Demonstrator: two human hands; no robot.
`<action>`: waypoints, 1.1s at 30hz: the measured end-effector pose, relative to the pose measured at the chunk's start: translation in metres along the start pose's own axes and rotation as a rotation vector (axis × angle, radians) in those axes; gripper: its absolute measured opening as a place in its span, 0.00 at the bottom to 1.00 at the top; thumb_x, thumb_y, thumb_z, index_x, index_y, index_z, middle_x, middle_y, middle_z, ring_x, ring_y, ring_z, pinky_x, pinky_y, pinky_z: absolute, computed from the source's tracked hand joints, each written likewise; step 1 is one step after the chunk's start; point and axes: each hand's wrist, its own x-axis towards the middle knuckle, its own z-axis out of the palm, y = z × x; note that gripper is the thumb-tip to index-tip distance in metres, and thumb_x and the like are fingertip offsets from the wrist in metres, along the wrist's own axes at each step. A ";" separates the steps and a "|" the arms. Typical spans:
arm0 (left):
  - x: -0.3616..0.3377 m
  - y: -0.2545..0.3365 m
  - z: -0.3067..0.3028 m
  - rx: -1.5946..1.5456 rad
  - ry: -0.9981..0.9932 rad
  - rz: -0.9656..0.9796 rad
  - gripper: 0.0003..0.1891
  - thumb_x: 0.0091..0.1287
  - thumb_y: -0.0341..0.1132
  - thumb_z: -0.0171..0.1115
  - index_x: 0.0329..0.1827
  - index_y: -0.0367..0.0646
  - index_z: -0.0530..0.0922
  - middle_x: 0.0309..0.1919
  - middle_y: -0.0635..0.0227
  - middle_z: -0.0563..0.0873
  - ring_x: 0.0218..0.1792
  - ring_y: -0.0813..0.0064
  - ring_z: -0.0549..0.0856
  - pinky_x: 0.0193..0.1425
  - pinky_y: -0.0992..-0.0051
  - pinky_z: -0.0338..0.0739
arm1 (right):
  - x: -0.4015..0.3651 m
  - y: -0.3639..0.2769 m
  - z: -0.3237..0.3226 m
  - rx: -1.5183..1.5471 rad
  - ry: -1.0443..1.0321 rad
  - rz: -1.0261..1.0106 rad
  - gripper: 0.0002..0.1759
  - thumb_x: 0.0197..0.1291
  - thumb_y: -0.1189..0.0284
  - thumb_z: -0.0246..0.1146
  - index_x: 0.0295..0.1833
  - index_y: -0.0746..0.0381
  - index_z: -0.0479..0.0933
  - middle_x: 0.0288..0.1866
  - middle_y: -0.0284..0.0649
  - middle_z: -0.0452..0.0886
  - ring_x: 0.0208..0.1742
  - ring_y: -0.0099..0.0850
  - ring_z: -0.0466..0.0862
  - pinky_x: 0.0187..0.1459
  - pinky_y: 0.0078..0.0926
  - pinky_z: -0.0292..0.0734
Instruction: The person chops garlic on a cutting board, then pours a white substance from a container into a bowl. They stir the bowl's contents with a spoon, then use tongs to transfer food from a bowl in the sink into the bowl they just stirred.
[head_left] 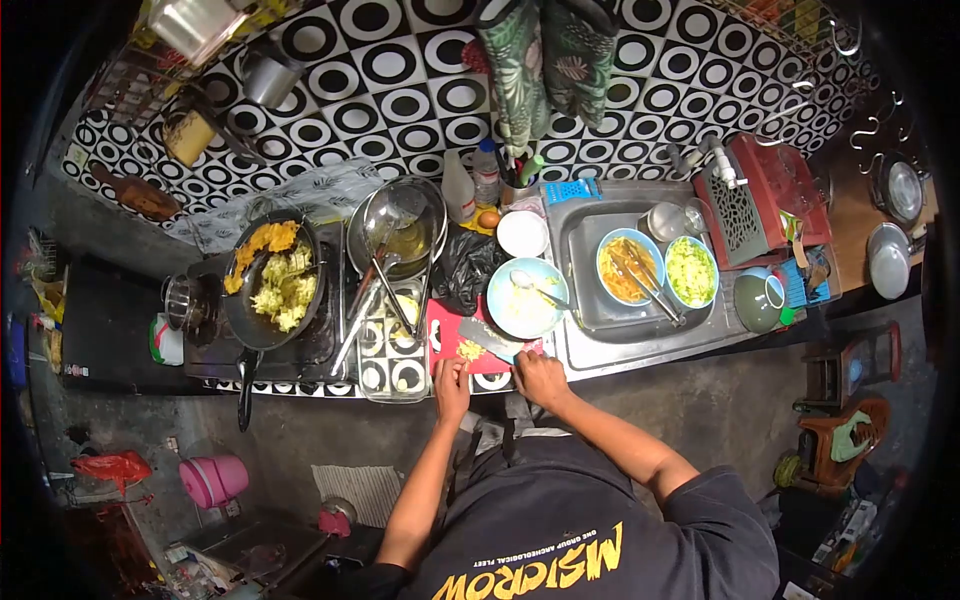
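A red cutting board [440, 328] lies at the counter's front edge, with small chopped yellow pieces [468, 350] on it. My right hand [540, 380] is closed around the handle of a knife [484, 335], whose broad blade points left across the board. By the board's front left corner, my left hand [452, 385] has its fingers bent together beside the chopped pieces; what they grip is too small to make out. Just behind the knife stands a pale blue bowl [510, 318] with a spoon [540, 288] and some pale food inside.
Left, a frying pan [318, 300] with food sits on the stove, its handle [246, 390] jutting forward. A wok [436, 225] and glass dish [400, 395] stand nearer. Right, the sink [620, 332] holds bowls of orange strips [622, 260] and green pieces [690, 268]; tongs [655, 290] rest there.
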 end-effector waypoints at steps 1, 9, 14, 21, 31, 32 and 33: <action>0.001 0.006 -0.001 -0.011 -0.023 -0.011 0.06 0.78 0.28 0.65 0.52 0.34 0.82 0.43 0.55 0.82 0.41 0.57 0.85 0.48 0.61 0.81 | -0.001 0.003 -0.001 0.010 0.008 -0.015 0.14 0.70 0.61 0.68 0.43 0.61 0.79 0.37 0.49 0.86 0.37 0.48 0.91 0.36 0.49 0.86; 0.020 0.031 0.022 -0.106 -0.064 -0.043 0.07 0.79 0.28 0.65 0.52 0.34 0.84 0.43 0.58 0.84 0.37 0.65 0.84 0.45 0.67 0.81 | -0.006 0.026 -0.037 0.332 0.140 0.044 0.10 0.70 0.67 0.68 0.43 0.64 0.85 0.40 0.50 0.87 0.43 0.53 0.89 0.43 0.50 0.84; 0.047 0.046 0.046 -0.173 -0.035 -0.055 0.12 0.79 0.30 0.67 0.60 0.35 0.83 0.49 0.59 0.86 0.41 0.69 0.87 0.46 0.69 0.83 | 0.003 0.050 -0.060 0.498 0.307 0.263 0.12 0.73 0.67 0.67 0.42 0.66 0.81 0.32 0.52 0.83 0.37 0.56 0.86 0.41 0.51 0.80; 0.076 0.049 0.072 -0.189 -0.025 -0.107 0.21 0.81 0.33 0.67 0.72 0.32 0.77 0.58 0.55 0.85 0.50 0.68 0.89 0.56 0.68 0.87 | 0.039 0.097 -0.062 0.636 0.366 0.352 0.15 0.74 0.69 0.67 0.57 0.64 0.72 0.32 0.51 0.83 0.36 0.57 0.86 0.42 0.55 0.78; 0.081 0.049 0.075 -0.095 0.016 -0.124 0.16 0.79 0.31 0.68 0.63 0.33 0.79 0.52 0.56 0.87 0.45 0.71 0.89 0.48 0.71 0.86 | 0.051 0.121 -0.066 0.643 0.196 0.289 0.10 0.75 0.69 0.66 0.50 0.65 0.77 0.37 0.55 0.88 0.41 0.60 0.88 0.45 0.55 0.81; 0.083 0.051 0.076 -0.105 0.027 -0.115 0.16 0.79 0.30 0.68 0.63 0.33 0.79 0.52 0.56 0.87 0.44 0.70 0.89 0.48 0.70 0.86 | 0.051 0.123 -0.069 0.640 0.192 0.281 0.10 0.75 0.69 0.66 0.50 0.65 0.77 0.37 0.54 0.88 0.41 0.59 0.88 0.45 0.54 0.82; 0.083 0.053 0.076 -0.115 0.039 -0.107 0.16 0.78 0.30 0.68 0.64 0.32 0.79 0.52 0.56 0.87 0.43 0.70 0.89 0.47 0.70 0.86 | 0.051 0.125 -0.069 0.638 0.187 0.271 0.10 0.75 0.68 0.66 0.50 0.65 0.77 0.37 0.54 0.89 0.41 0.59 0.89 0.45 0.53 0.82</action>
